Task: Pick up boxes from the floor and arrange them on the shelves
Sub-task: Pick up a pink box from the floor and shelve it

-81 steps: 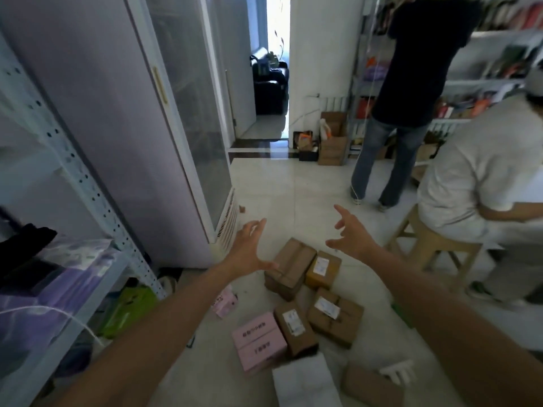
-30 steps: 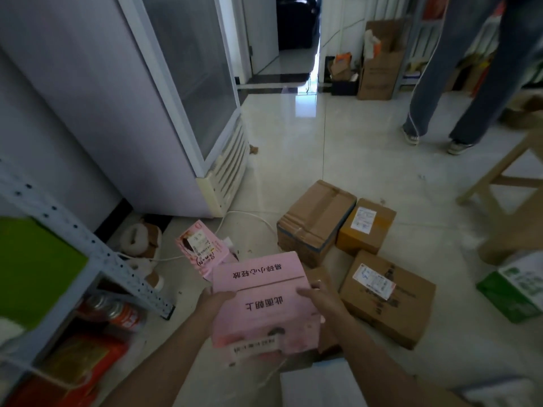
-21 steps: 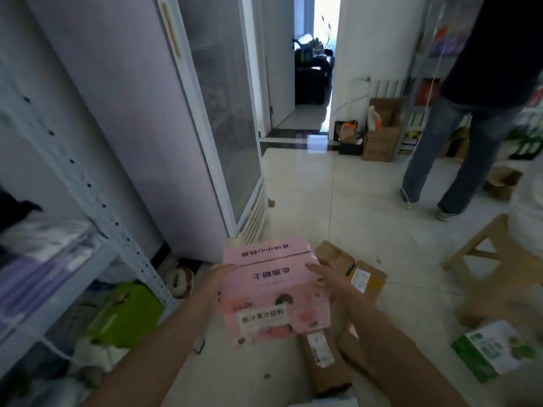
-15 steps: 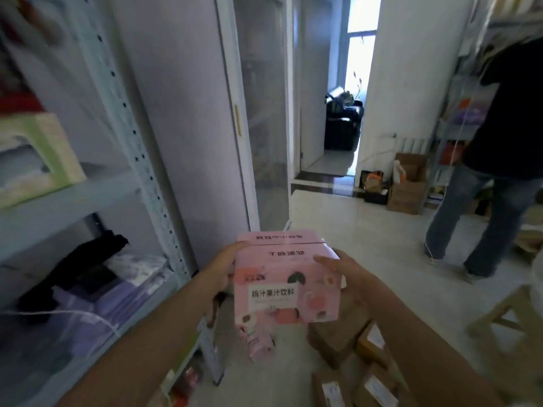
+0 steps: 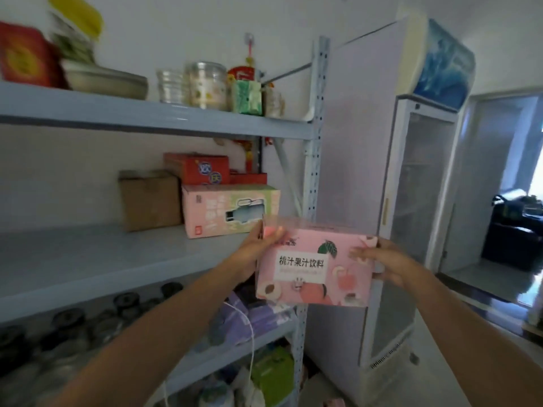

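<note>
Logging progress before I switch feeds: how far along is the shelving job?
Done: a brown cardboard box, a pink-and-green box and a red box already sit on the middle shelf. In hand: left hand and right hand hold a pink box before that shelf, not set down. Left: placing it; the floor is out of view.

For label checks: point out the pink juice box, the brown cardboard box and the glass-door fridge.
pink juice box [image 5: 305, 268]: head view, printed front face.
brown cardboard box [image 5: 150, 201]: head view, front face.
glass-door fridge [image 5: 423, 189]: head view, glass door.
</note>
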